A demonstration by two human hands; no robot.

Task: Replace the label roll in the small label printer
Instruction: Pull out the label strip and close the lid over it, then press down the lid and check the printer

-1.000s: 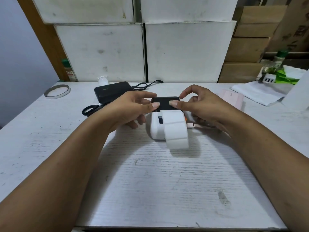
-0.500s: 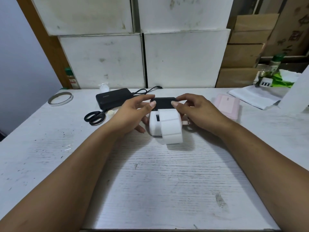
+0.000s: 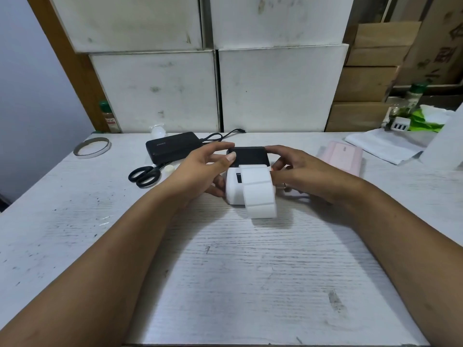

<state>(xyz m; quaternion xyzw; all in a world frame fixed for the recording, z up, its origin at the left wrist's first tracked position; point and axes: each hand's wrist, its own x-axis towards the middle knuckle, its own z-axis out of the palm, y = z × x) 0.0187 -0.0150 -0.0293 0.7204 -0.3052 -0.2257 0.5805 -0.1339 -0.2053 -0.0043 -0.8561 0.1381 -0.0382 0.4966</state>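
A small white label printer [image 3: 231, 189] with a black lid [image 3: 249, 156] stands in the middle of the white table [image 3: 225, 271]. A strip of white labels [image 3: 259, 194] hangs out of its slot and down over its front. My left hand [image 3: 200, 171] grips the printer's left side, thumb on the lid's left edge. My right hand [image 3: 300, 171] holds the right side, fingertips on the lid's far right corner. Whatever lies inside the printer is hidden.
Black scissors [image 3: 145, 175] and a black power pack [image 3: 172, 146] with a cable lie left of the printer. A tape ring [image 3: 92, 147] sits far left. A pink device [image 3: 340, 156] and white paper [image 3: 383, 145] are on the right. White boxes [image 3: 275, 91] stand behind.
The view has tilted up a little. Both hands have settled lower around the printer's sides and lid; the lid lies flat on the printer now. The label strip still hangs in front.
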